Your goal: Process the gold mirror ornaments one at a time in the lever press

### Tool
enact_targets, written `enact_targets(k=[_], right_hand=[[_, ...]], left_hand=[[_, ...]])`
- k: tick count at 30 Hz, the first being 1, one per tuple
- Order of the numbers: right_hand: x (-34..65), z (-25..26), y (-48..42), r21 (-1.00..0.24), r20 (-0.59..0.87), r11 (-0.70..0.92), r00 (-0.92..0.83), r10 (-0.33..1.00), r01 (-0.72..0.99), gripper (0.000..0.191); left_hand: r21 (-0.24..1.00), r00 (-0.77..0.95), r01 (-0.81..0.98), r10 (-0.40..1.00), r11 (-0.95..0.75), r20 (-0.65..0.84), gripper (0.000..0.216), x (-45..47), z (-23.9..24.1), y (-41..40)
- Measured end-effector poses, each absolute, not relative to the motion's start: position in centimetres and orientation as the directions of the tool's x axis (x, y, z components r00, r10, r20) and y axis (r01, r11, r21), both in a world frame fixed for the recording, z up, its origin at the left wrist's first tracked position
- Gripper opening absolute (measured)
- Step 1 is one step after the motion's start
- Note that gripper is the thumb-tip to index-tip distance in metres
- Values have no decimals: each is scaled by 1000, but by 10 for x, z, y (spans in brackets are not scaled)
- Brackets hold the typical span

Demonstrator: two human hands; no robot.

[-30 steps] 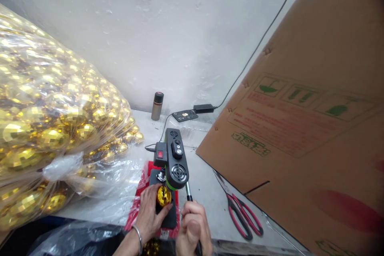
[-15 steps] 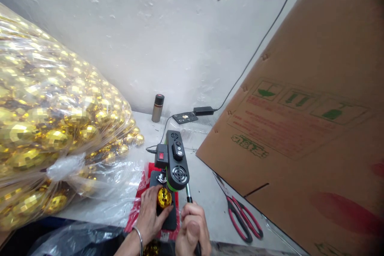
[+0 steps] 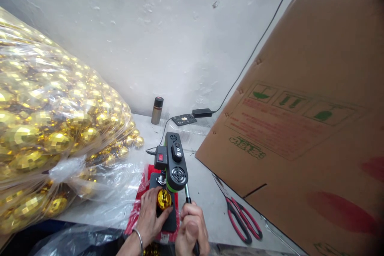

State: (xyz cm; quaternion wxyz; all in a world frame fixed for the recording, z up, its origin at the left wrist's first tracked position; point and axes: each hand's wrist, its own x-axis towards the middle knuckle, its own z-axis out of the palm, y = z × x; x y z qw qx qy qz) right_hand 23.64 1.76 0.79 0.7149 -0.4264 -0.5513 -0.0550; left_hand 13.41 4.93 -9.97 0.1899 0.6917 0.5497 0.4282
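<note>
A small gold faceted ball [image 3: 164, 199] sits on the dark base [image 3: 170, 224] of a black-and-green bench machine [image 3: 177, 160]. My left hand [image 3: 151, 212] grips that ball between thumb and fingers, just below the machine's head. Wrapped round the black-handled metal lever [image 3: 187, 194] at the machine's right side is my right hand [image 3: 193, 226], closed in a fist. A switch box [image 3: 161, 157] with a red rocker is fixed to the machine's left. Beneath the base lies a red plastic sheet [image 3: 136, 218].
A big clear bag of gold balls [image 3: 60, 128] fills the left. At right leans a large cardboard box [image 3: 300, 128], with red-handled scissors [image 3: 243, 220] beside it. Toward the wall stand a bottle [image 3: 157, 111], a dark patterned flat object [image 3: 184, 119] and a power adapter [image 3: 202, 113] with its cable.
The view has shifted slightly, most visibly at the box. Both hands keep their holds, on the ball and on the lever, with no clear movement.
</note>
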Motion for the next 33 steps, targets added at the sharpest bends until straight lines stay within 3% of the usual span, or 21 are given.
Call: enact_targets(k=[10, 15, 19, 22, 26, 30, 33], right_hand=[[239, 3, 18, -556, 831, 642, 366, 419, 528, 41], [233, -17, 20, -545, 834, 656, 416, 363, 521, 37], [241, -24, 21, -472, 881, 696, 299, 366, 540, 39], [250, -1, 18, -477, 877, 700, 237, 418, 531, 40], [254, 60, 14, -654, 751, 596, 309, 583, 466, 31], [249, 92, 15, -651, 754, 622, 280, 594, 435, 34], [238, 83, 12, -695, 719, 601, 380, 582, 394, 34]], left_hand=[[752, 31, 589, 937, -298, 347, 50, 133, -97, 50], [760, 43, 577, 940, -299, 338, 52, 133, -97, 50], [762, 32, 576, 939, -297, 342, 51, 134, -98, 51], [767, 29, 570, 940, -295, 340, 51, 134, -95, 54], [764, 55, 559, 934, -322, 353, 49, 128, -94, 51], [677, 158, 581, 878, -452, 451, 52, 111, -115, 22], [594, 226, 615, 838, -518, 497, 43, 94, -129, -1]])
